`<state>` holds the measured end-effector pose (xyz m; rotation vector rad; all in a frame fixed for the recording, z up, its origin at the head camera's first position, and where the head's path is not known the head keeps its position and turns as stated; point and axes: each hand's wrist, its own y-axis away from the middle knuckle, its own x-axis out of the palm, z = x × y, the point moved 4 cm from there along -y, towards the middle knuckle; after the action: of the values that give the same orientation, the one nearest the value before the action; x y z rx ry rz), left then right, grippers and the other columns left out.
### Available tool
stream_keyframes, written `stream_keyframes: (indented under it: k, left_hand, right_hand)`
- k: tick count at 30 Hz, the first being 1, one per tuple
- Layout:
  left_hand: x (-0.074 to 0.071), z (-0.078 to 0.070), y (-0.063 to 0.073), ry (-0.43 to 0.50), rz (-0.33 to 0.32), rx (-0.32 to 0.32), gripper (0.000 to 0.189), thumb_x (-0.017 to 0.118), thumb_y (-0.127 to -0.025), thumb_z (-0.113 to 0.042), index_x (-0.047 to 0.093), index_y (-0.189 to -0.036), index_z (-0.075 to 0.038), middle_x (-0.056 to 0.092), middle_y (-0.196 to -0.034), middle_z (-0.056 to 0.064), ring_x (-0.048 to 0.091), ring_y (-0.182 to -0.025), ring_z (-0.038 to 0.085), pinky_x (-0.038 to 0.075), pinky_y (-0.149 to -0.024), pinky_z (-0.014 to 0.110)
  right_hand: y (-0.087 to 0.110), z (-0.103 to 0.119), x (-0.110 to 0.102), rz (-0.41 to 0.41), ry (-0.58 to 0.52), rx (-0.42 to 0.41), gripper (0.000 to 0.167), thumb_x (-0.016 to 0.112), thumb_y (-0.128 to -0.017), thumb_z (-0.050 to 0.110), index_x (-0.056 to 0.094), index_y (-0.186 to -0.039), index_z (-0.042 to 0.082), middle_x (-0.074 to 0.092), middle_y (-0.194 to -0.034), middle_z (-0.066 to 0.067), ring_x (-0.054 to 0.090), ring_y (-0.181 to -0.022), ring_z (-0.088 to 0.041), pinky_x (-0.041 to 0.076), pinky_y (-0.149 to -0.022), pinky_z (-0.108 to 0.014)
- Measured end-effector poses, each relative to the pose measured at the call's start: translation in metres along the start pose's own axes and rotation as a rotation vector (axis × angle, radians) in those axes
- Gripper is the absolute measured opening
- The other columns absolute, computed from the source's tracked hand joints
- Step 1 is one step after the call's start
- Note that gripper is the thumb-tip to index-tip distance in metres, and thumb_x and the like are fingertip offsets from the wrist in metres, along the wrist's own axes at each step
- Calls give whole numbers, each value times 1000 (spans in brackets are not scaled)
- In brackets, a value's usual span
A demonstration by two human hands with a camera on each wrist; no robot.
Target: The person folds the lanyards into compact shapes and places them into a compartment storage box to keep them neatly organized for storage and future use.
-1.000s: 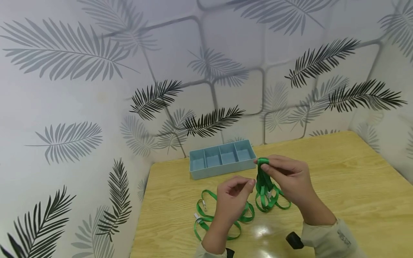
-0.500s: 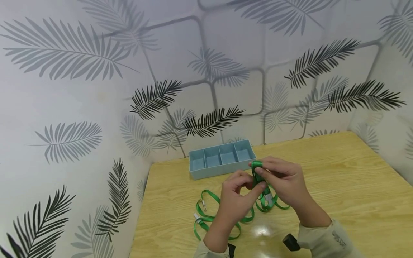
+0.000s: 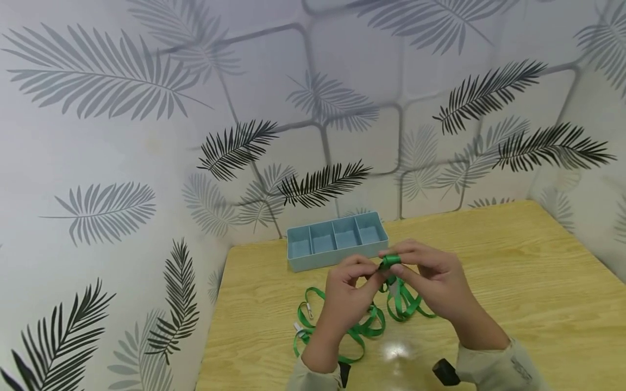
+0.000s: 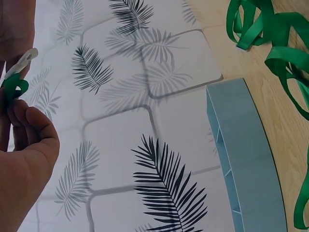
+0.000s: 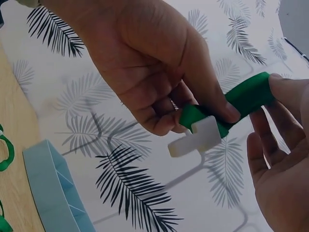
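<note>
A green lanyard point(image 3: 390, 261) is folded into a short flat bundle and held between both hands above the table. The left hand point(image 3: 344, 288) pinches its left side with thumb and fingers. At the bundle's other end, the right hand point(image 3: 437, 277) grips the band between thumb and fingertips. In the right wrist view a white plastic clip point(image 5: 200, 137) sticks out near the left hand point(image 5: 159, 63). Green loops point(image 3: 403, 304) show below the hands; whether they hang or lie on the table is unclear. Another green lanyard point(image 3: 354, 355) lies loosely spread, partly behind the left forearm.
A blue tray point(image 3: 337, 258) with several compartments stands at the table's back, against the patterned wall point(image 3: 352, 146). Its front lies just beyond the hands. The wooden table point(image 3: 528, 277) stretches to the right. A metal hook point(image 3: 309, 310) belongs to the spread lanyard.
The left hand, apart from the bundle a second ago, has reached right and taken hold of it. The long hanging fold is now tilted and shortened between both hands.
</note>
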<state>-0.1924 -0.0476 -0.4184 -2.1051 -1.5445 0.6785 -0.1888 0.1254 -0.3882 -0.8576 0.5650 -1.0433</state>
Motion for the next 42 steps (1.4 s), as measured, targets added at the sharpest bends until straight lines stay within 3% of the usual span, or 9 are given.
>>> stream_keyframes:
  k: [5, 11, 15, 21, 26, 29, 34, 42]
  left_hand:
    - [-6, -2, -2, 0, -20, -17, 19, 70, -103, -7, 81, -97, 7, 70, -95, 20, 69, -89, 16, 65, -81, 37]
    - [-9, -7, -2, -7, -65, -36, 17, 73, -102, -8, 81, -98, 6, 70, -94, 20, 68, -89, 13, 64, -82, 36]
    - [-8, -12, -4, -22, -101, -8, 18, 73, -102, -10, 82, -102, 6, 70, -91, 19, 67, -84, 13, 64, -78, 35]
    - [-3, -22, -6, -88, -153, 91, 17, 72, -102, -8, 82, -106, 5, 72, -92, 16, 69, -79, 21, 64, -70, 34]
    - [3, -27, -5, -66, -164, 146, 16, 72, -101, -3, 80, -108, 9, 72, -92, 19, 71, -83, 27, 66, -70, 35]
    - [5, -27, -4, -99, -190, 180, 14, 72, -99, 1, 80, -108, 9, 71, -92, 18, 72, -82, 27, 66, -68, 34]
    - [8, -27, -2, -109, -210, 223, 14, 70, -99, 5, 78, -109, 11, 71, -94, 19, 73, -82, 28, 66, -70, 35]
    - [12, -25, 2, -67, -230, 199, 17, 70, -101, 2, 77, -113, 11, 70, -96, 21, 72, -85, 28, 66, -69, 34]
  right_hand:
    - [4, 5, -2, 19, 20, -7, 22, 63, -99, -15, 76, -114, -6, 69, -135, -15, 63, -126, -24, 55, -101, -27]
    - [12, 7, -1, 1, 3, 4, 22, 61, -100, -14, 77, -111, -4, 68, -133, -16, 62, -124, -25, 53, -100, -27]
    - [21, 7, -1, -84, -34, 109, 23, 59, -101, -15, 77, -110, -4, 68, -127, -11, 63, -122, -23, 56, -101, -27]
    - [33, 0, 2, -253, -131, 322, 33, 54, -106, -9, 81, -104, 9, 69, -122, -3, 62, -118, -18, 57, -99, -27]
    - [40, -10, 4, -316, -331, 453, 44, 49, -105, -13, 83, -104, 14, 73, -122, 2, 65, -118, -14, 58, -103, -28]
    - [43, -15, 5, -311, -412, 496, 47, 48, -105, -15, 84, -104, 15, 74, -128, 3, 67, -123, -14, 57, -106, -29]
    - [44, -19, 5, -256, -448, 481, 48, 47, -105, -15, 84, -107, 16, 65, -149, -3, 62, -138, -20, 52, -113, -32]
    - [46, -19, 10, -247, -481, 408, 46, 53, -101, -19, 83, -116, 12, 79, -125, -1, 74, -114, -15, 62, -97, -32]
